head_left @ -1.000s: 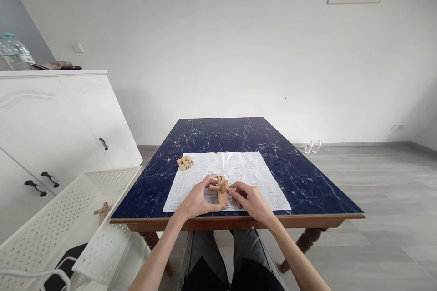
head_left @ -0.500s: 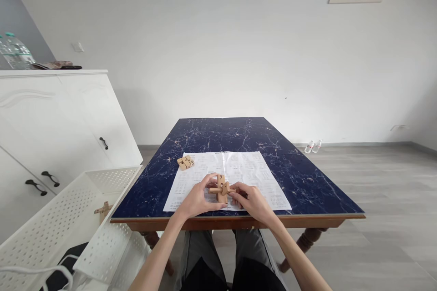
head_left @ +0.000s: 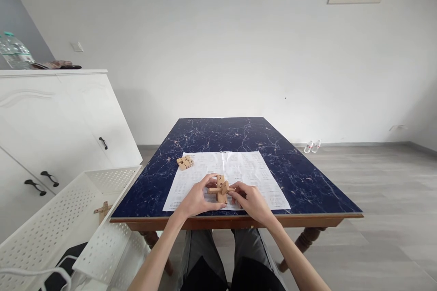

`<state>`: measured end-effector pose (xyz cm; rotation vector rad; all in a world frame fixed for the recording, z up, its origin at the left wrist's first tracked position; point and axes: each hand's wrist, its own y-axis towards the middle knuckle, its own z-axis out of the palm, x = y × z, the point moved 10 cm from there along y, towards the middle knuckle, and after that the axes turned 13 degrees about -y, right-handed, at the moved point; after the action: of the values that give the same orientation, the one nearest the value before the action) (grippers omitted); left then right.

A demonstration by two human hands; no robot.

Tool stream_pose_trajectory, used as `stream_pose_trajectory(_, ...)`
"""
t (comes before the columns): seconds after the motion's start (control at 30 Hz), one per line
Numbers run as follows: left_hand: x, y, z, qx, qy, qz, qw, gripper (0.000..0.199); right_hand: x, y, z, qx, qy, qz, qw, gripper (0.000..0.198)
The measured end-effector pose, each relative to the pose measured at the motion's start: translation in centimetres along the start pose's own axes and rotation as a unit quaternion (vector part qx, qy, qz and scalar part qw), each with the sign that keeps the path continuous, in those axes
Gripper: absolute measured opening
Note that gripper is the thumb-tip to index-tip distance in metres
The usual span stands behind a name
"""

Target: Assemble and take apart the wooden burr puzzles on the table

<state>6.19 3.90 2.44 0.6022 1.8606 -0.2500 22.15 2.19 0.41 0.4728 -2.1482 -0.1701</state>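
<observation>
My left hand (head_left: 195, 198) grips a notched wooden puzzle block (head_left: 221, 198) from the left, thumb near its lower edge and fingers curled at its upper edge. A dark mark shows on the block's top end. Across the block lies a thin wooden puzzle bar (head_left: 213, 190), with an angular wooden part at its middle. My right hand (head_left: 251, 198) pinches the right end of this bar between thumb and fingers. Under the right fingers, more wood shows, mostly hidden. Both hands are over a printed paper sheet (head_left: 239, 163) near the table's front edge.
A cluster of wooden pieces (head_left: 185, 163) with dark marks lies at the sheet's upper left corner. The dark blue marbled table (head_left: 218, 134) stands before a wall. At left are a white perforated basket (head_left: 37, 223) holding a wooden piece (head_left: 103, 209), and a white cabinet (head_left: 68, 113).
The view has shifted very slightly. Both hands keep the same grip on the wooden pieces, with hardly any visible movement.
</observation>
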Motion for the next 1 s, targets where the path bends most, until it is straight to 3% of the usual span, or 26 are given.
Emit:
stream_pose_trajectory(0.37,-0.2,0.04,-0.08,-0.008,0.01,0.004,1.0,0.091,-0.33,0.04,-0.16,-0.035,-0.042,0.001,0.999,0.036)
stream_pose_trajectory(1.0,0.12,-0.12,0.01,-0.006,0.026,-0.012,1.0,0.093,-0.34,0.1,-0.06,-0.023,-0.043,-0.009,0.999,0.033)
